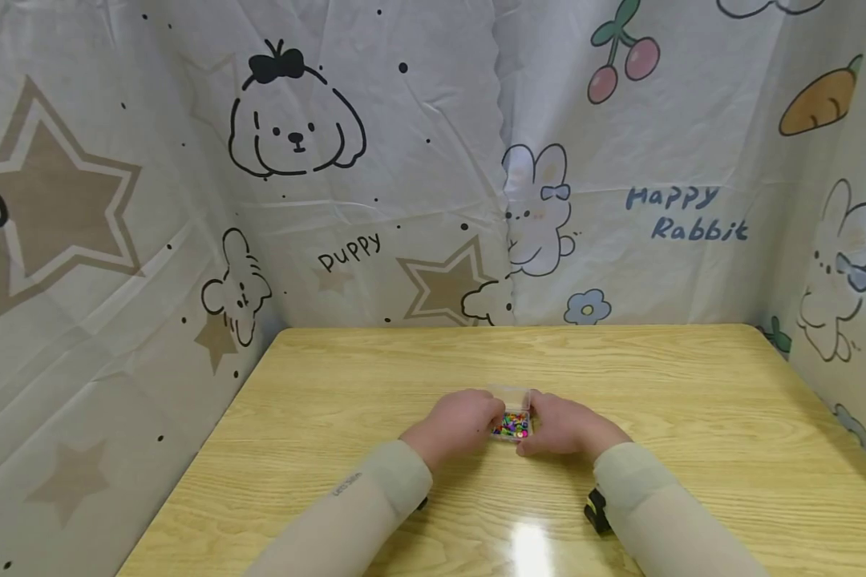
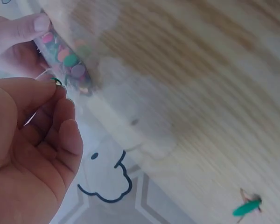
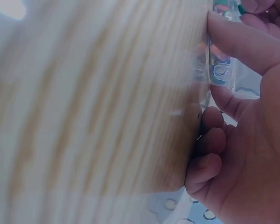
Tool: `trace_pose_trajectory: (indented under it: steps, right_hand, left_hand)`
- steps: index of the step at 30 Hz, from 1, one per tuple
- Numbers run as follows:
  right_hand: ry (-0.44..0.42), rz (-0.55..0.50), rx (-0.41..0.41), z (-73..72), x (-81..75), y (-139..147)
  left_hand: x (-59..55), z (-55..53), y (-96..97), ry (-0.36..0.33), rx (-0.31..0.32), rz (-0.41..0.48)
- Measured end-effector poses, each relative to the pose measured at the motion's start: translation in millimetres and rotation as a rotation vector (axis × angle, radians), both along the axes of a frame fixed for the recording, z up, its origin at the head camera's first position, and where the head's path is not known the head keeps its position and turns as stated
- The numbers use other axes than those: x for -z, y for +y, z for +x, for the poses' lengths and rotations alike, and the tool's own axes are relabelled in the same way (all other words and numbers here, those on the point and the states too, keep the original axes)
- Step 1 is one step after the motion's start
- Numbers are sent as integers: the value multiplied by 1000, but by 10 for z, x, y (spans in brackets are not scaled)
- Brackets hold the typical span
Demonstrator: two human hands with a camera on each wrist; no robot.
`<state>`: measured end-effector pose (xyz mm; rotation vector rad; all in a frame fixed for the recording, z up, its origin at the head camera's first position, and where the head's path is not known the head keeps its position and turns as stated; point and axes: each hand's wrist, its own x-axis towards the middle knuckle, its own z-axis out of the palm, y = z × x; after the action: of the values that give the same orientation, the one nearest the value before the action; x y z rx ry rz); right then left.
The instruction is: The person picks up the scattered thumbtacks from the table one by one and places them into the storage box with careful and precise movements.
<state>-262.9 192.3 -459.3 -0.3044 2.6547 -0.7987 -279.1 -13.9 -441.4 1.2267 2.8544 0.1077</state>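
A small clear plastic box (image 1: 512, 425) with its lid (image 1: 509, 396) raised stands on the table, full of small bright round-headed pieces. My right hand (image 1: 561, 425) holds the box at its right side, thumb at the near edge; the right wrist view shows thumb and index finger about the box's edge (image 3: 222, 70). With thumb and index fingertip, my left hand (image 2: 39, 126) pinches a tiny green piece (image 2: 56, 82) beside the box; its full shape is hidden. Another green piece with thin splayed legs, like a paper fastener (image 2: 247, 207), lies on the table in the left wrist view.
The wooden table (image 1: 346, 377) runs back to a printed curtain (image 1: 433, 200), which also hangs at both sides. Black wrist-camera parts (image 1: 597, 510) show under the right sleeve. Light glares off the table's near part.
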Motion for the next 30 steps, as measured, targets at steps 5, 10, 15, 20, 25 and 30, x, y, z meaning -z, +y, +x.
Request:
trace_pose_trajectory:
  steps: [5, 10, 15, 20, 25, 30]
  right_hand:
    - [5, -2, 0, -12, -3, -11]
    - [5, -3, -5, -17, 1, -15]
    - [-2, -5, 0, -7, 6, -12]
    - [-2, 2, 4, -5, 3, -7]
    - [-13, -10, 10, -1, 5, -7]
    - [-21, -26, 7, 6, 3, 0]
  left_hand:
    - [-20, 24, 58, -21, -16, -50]
    - [-28, 32, 68, -17, -15, -85]
    - [-39, 31, 14, -26, 29, -70]
    - [-96, 4, -158, -54, 53, 8]
    - [-180, -42, -436, -65, 18, -3]
    - [-228, -95, -719, -123, -41, -28]
